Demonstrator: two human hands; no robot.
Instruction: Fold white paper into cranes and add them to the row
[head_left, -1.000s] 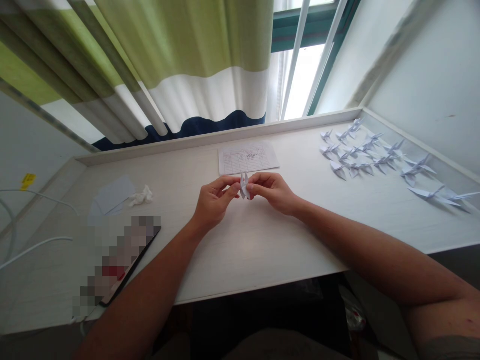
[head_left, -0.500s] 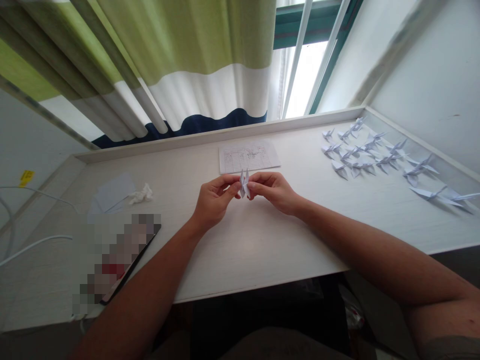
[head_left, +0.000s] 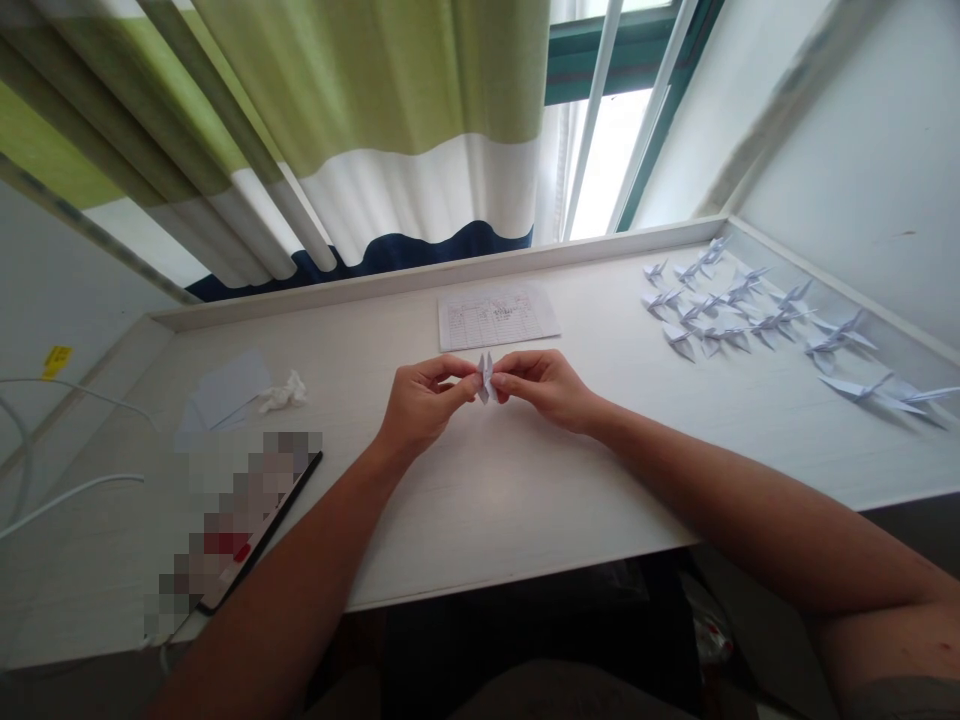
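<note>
A small folded white paper (head_left: 486,380) with two upright points is held above the desk, between my two hands. My left hand (head_left: 426,400) pinches its left side between thumb and fingers. On the other side, my right hand (head_left: 546,388) grips it the same way. The fingertips cover part of the folds. Just beyond the hands lies a printed sheet (head_left: 499,318) with a table on it. Several folded paper cranes (head_left: 705,305) stand in loose rows at the right of the desk.
The white desk (head_left: 510,520) has a raised rim along the back and right. At the left lie plain paper sheets (head_left: 225,388), a crumpled tissue (head_left: 283,392), a blurred-out tablet-like device (head_left: 255,520) and white cables (head_left: 75,490). A curtain (head_left: 420,90) hangs behind.
Both hands still hold the folded paper. Its two points have come closer together and it looks narrower, and the hands sit slightly lower in the view.
</note>
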